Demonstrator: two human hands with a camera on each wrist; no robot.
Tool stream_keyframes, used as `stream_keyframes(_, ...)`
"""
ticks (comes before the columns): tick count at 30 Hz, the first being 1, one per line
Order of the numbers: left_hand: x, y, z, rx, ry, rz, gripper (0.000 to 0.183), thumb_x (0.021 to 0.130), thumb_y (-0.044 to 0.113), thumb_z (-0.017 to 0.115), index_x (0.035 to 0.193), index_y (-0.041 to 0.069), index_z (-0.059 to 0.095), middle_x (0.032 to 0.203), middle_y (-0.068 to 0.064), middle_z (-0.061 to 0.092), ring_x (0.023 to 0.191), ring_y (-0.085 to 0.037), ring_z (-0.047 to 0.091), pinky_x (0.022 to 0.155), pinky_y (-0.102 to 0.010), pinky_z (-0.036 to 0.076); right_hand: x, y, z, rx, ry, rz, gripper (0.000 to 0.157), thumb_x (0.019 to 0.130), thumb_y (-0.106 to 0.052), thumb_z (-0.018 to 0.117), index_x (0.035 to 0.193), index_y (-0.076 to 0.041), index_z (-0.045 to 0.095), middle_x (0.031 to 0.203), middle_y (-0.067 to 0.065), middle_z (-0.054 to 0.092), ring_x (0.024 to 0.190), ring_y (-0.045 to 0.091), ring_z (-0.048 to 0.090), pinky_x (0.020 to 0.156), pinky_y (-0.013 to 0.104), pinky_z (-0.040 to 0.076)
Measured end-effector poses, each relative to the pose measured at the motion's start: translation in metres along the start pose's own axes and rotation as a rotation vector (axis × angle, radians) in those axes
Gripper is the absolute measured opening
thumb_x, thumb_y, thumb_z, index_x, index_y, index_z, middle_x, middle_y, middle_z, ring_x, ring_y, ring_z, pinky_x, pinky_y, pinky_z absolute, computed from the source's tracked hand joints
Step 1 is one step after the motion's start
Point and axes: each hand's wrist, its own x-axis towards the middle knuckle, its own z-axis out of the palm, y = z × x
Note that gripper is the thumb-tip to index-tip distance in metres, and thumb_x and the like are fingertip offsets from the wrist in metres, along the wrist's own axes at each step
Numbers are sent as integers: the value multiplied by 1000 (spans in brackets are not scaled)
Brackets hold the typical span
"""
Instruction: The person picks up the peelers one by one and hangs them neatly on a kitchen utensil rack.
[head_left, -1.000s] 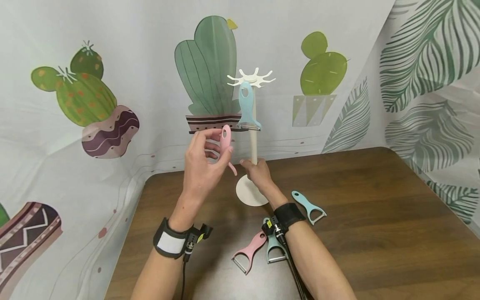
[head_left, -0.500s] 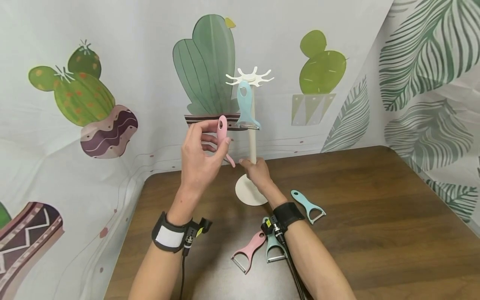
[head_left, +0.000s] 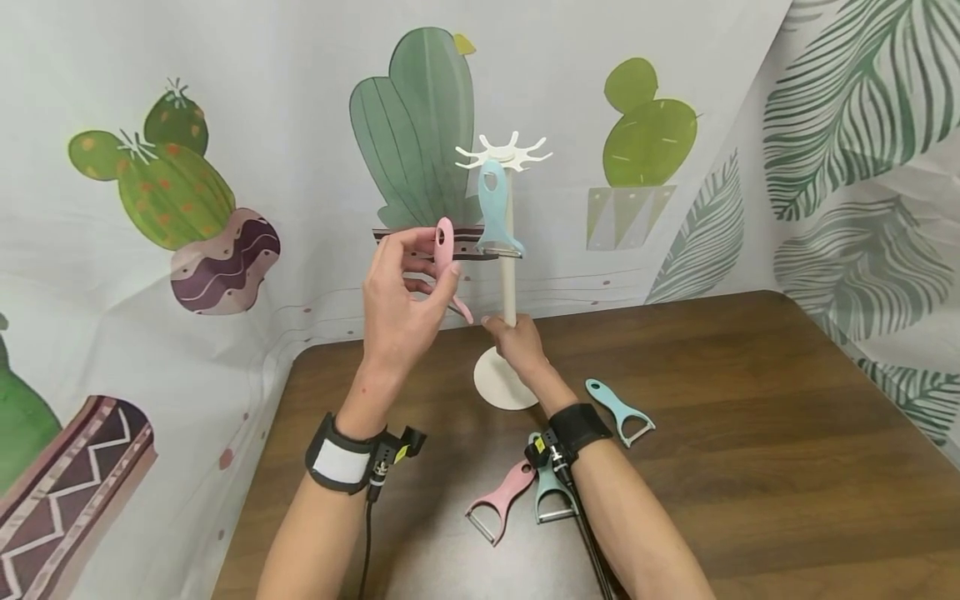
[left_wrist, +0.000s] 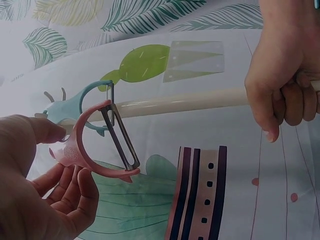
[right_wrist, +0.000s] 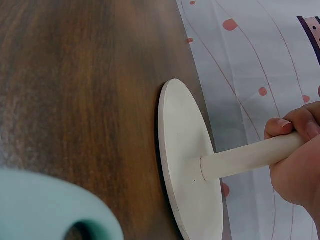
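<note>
Gripping pink Y-peeler (head_left: 446, 254) in left hand (head_left: 400, 292) and stand pole (head_left: 508, 287) in right hand (head_left: 519, 346), might knock upper-centre light-blue Y-peeler (head_left: 494, 212) loose by drifting rightward.

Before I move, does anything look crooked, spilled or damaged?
Nothing stands out. The hook stand looks upright in the right hand, the hanging blue peeler is hooked, and the pink peeler in the left hand looks undamaged. On the table, another pink peeler, a green peeler and a loose blue peeler look intact where visible.

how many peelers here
5: raised pink peeler in left hand; hanging blue peeler on stand; lower pink peeler, green peeler, lower blue peeler on table. More may be hidden.
</note>
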Motion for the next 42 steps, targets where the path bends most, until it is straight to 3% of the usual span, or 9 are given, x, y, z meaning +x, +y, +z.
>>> stream_keyframes(25,14,4,-1,-25,19,8,36,83,1,70,116,-9,58,105,-20,58,79,-25,61,62,-47,52,-2,-5,0,38,-19,-3,48,94,-25,59,51,-13,41,45,-4,30,41,13,26,41,26,20)
stream_keyframes(33,18,5,-1,-6,15,29,35,86,1,67,118,-8,56,106,-18,57,80,-22,61,61,-35,51,-3,-5,1,30,-5,-4,48,94,-25,58,51,-14,40,46,-4,30,41,13,26,41,26,20)
stream_keyframes(42,23,4,0,-16,11,56,36,87,-3,67,120,-10,54,109,-21,54,82,-25,62,63,-39,53,-2,-4,1,9,-11,-6,48,96,-24,56,52,-13,41,46,-4,30,42,13,26,41,27,21)
